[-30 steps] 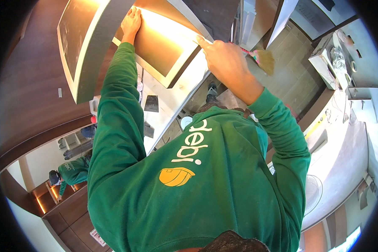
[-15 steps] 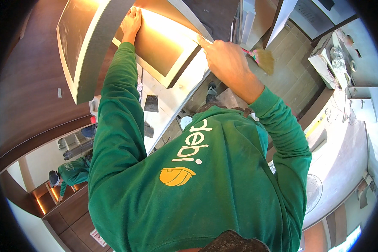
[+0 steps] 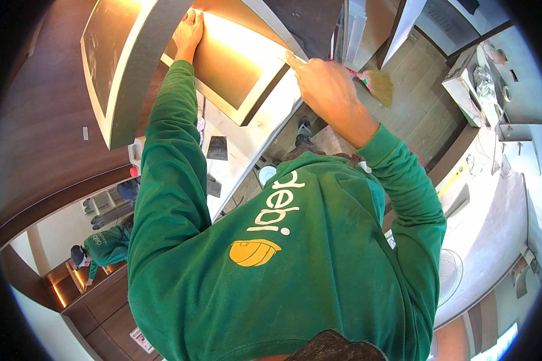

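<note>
Shelving of grey-brown panels with pale edges (image 3: 232, 75), lit a warm yellow from inside, is touched by both hands and is set above a long white worktop (image 3: 254, 135). The bare left hand (image 3: 188, 32) is held inside the shelving, near the bright strip of light. Its fingers are directed upward and kept close together, bent slightly against the panel; whether anything is pinched by them cannot be told. The bare right hand (image 3: 325, 83) is placed at the shelving's right-hand end. Its index finger is stretched along the pale edge, while the other fingers are folded under and mostly hidden; whether a small thing is gripped there cannot be told. Both arms are covered by long green sleeves (image 3: 171, 141). Below the shelving, a dark, flat, four-sided plate (image 3: 217, 148) is laid on the worktop. To the right of the shelving, a straw-coloured broom head (image 3: 379, 88) is seen over a grey-brown tiled floor (image 3: 424, 81). Well apart from the shelving, at its lower right, a round fan with a pale wire guard (image 3: 450, 275) is seen.
</note>
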The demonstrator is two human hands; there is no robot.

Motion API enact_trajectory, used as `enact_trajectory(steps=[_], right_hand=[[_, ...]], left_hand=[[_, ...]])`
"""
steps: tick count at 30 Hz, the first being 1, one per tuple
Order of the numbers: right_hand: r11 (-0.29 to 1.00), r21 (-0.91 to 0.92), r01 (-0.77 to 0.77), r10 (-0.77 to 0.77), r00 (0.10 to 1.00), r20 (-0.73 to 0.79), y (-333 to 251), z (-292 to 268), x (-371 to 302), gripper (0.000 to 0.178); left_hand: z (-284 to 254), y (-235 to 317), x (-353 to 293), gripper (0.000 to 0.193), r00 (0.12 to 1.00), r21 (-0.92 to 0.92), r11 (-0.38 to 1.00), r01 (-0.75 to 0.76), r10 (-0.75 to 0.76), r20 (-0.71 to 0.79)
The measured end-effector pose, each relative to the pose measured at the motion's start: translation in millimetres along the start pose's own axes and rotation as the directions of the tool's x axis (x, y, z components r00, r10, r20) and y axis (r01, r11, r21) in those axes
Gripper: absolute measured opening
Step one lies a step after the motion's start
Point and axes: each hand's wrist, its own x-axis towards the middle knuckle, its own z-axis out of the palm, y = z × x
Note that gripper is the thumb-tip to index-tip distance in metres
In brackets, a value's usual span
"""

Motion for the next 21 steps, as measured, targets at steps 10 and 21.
enact_trajectory(steps=[10,21], right_hand=[[0.999,0.05,-0.018,0.019,0.999,-0.03,1.2,5.1,-0.9,0.042],[0.998,0.061,-0.008,0.009,1.0,-0.019,2.8,8.1,-2.9,0.045]], left_hand=[[2.7,-3.7,2.6,0.065,1.0,0.033,0.999,0.005,-0.005,0.002],[0.2,-2.2,-0.5,0.076,0.998,0.009,1.0,0.023,-0.023,0.057]])
